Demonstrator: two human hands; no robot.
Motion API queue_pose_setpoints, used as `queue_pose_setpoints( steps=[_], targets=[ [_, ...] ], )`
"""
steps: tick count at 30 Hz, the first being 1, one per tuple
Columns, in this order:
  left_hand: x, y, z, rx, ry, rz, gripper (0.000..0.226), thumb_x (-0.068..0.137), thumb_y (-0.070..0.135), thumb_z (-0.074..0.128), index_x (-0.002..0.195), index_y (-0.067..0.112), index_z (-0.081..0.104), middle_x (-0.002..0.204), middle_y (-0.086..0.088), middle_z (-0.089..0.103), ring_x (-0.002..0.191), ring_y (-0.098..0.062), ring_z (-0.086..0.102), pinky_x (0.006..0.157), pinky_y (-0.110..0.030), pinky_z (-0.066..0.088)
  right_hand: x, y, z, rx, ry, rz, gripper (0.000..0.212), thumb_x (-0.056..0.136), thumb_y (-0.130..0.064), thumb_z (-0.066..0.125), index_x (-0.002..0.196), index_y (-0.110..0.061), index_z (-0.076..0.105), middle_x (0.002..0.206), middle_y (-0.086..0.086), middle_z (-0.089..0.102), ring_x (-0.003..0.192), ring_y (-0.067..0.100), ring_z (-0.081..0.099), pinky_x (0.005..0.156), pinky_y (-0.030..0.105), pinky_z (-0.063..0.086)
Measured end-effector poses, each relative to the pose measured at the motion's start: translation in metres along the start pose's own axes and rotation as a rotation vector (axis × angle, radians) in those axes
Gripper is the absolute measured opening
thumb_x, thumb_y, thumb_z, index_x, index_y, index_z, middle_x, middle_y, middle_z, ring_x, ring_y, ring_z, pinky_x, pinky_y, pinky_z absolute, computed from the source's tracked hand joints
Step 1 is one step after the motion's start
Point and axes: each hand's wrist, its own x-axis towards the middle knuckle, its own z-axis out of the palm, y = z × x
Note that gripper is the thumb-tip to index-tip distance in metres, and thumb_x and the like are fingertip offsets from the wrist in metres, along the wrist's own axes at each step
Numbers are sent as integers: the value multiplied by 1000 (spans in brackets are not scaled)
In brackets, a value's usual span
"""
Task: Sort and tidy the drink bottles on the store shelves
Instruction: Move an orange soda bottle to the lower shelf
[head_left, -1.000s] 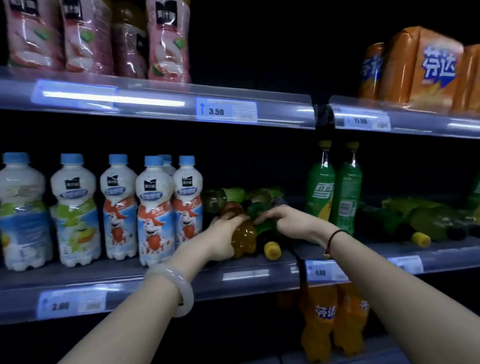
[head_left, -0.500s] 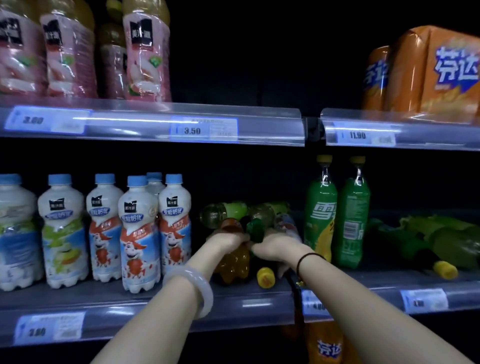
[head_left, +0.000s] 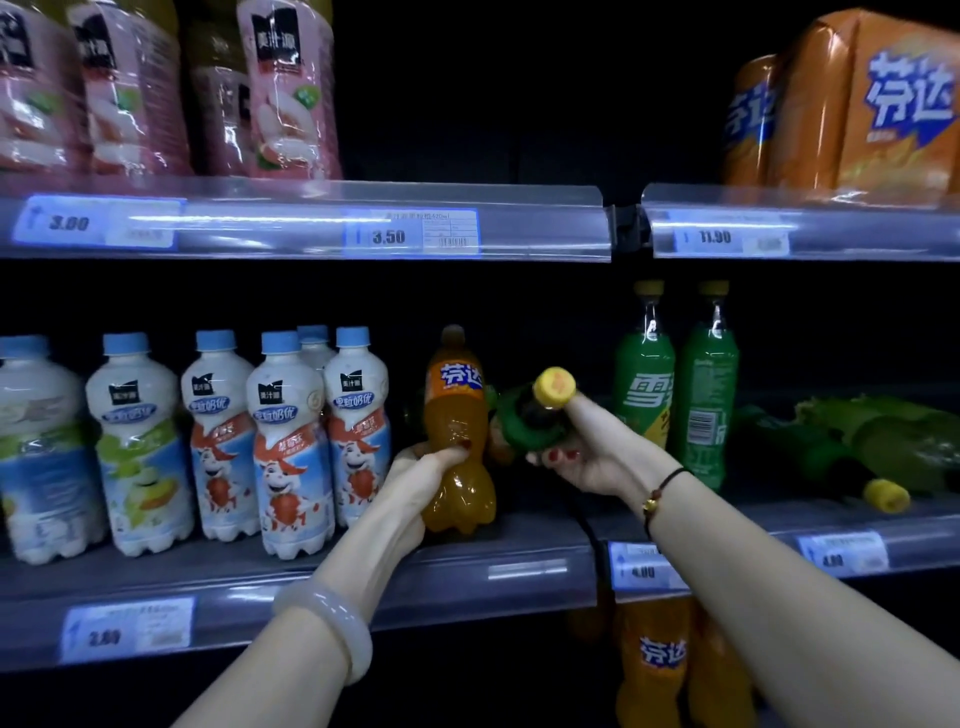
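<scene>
My left hand (head_left: 426, 475) grips an orange soda bottle (head_left: 457, 415) round its lower half and holds it upright on the middle shelf (head_left: 467, 577). Just to its right, my right hand (head_left: 587, 452) grips a green soda bottle (head_left: 530, 421) with a yellow cap, tilted so the cap points toward me. Two green bottles (head_left: 675, 384) stand upright further right. More green bottles (head_left: 852, 447) lie on their sides at the far right.
A row of white milk-drink bottles (head_left: 218, 436) with blue caps stands to the left. Pink juice bottles (head_left: 156, 88) and orange multipacks (head_left: 857, 104) fill the upper shelf. Orange soda bottles (head_left: 660, 665) stand on the shelf below. Price tags (head_left: 410, 236) line the shelf edges.
Both hands have lifted bottles out of the lying pile: the left stood the orange bottle upright, the right raised the green bottle cap-first. The camera moved closer.
</scene>
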Motion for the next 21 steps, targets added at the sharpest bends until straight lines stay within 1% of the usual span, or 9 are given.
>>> queue_pose_setpoints(
  steps=[2, 5, 8, 10, 12, 16, 18, 19, 21],
  targets=[
    [-3, 0, -2, -50, -32, 39, 55, 75, 9, 73, 124, 6, 48, 94, -16, 68, 76, -29, 68, 56, -33, 54, -1, -6, -6, 86, -100, 70, 44, 91, -41, 45, 118, -8, 53, 84, 24, 66, 53, 31, 64, 34, 17, 47],
    [-6, 1, -6, -102, -72, 81, 54, 74, -2, 70, 118, 12, 43, 93, -12, 67, 76, -25, 68, 54, -32, 54, -4, -6, -10, 202, -314, 70, 54, 74, -6, 45, 126, 7, 45, 106, 40, 61, 83, 52, 66, 62, 30, 61],
    [-11, 4, -6, -113, -110, 96, 62, 73, -7, 69, 124, 12, 38, 102, -14, 65, 86, -27, 66, 63, -37, 54, -4, 5, -8, 43, -336, -19, 44, 76, 13, 53, 121, 14, 49, 112, 33, 64, 94, 42, 69, 66, 25, 60],
    [-13, 5, -6, -112, -130, 92, 67, 73, -7, 70, 127, 11, 35, 105, -14, 64, 90, -29, 65, 68, -41, 54, -4, 12, -4, -251, -179, -146, 40, 81, 2, 67, 119, 4, 54, 82, 14, 75, 67, 19, 72, 49, 18, 52],
    [-14, 6, -4, -103, -132, 90, 73, 73, -8, 70, 133, 9, 31, 110, -17, 62, 95, -31, 63, 77, -47, 54, -1, 16, -4, -568, 25, -293, 58, 76, -21, 79, 125, -8, 52, 59, -3, 65, 41, 2, 55, 35, 14, 37],
    [-11, 8, 0, -88, -154, 104, 74, 72, -11, 69, 133, 9, 30, 111, -17, 61, 96, -33, 63, 83, -51, 53, 6, 20, -8, -543, 115, -427, 79, 74, -42, 76, 140, -13, 43, 109, 12, 69, 38, -8, 49, 36, 5, 33],
    [-11, 9, 2, -50, -166, 120, 69, 72, -11, 67, 127, 12, 33, 105, -16, 62, 92, -32, 64, 81, -49, 54, 6, 20, -8, -547, 103, -451, 74, 78, -47, 71, 138, -14, 44, 113, 14, 67, 36, -11, 50, 37, 5, 34],
    [-11, 10, 2, -25, -174, 128, 67, 72, -11, 67, 125, 13, 35, 104, -16, 63, 92, -32, 64, 81, -49, 54, 5, 20, -8, -542, 87, -467, 68, 79, -48, 69, 135, -16, 44, 109, 10, 67, 43, -11, 54, 42, 5, 39],
    [-11, 10, 2, 30, -183, 146, 67, 71, -10, 68, 125, 13, 36, 106, -17, 62, 94, -33, 63, 82, -49, 54, 5, 21, -7, -523, 58, -505, 62, 81, -51, 64, 131, -22, 44, 115, 3, 66, 79, -4, 66, 69, 18, 54]
  ],
)
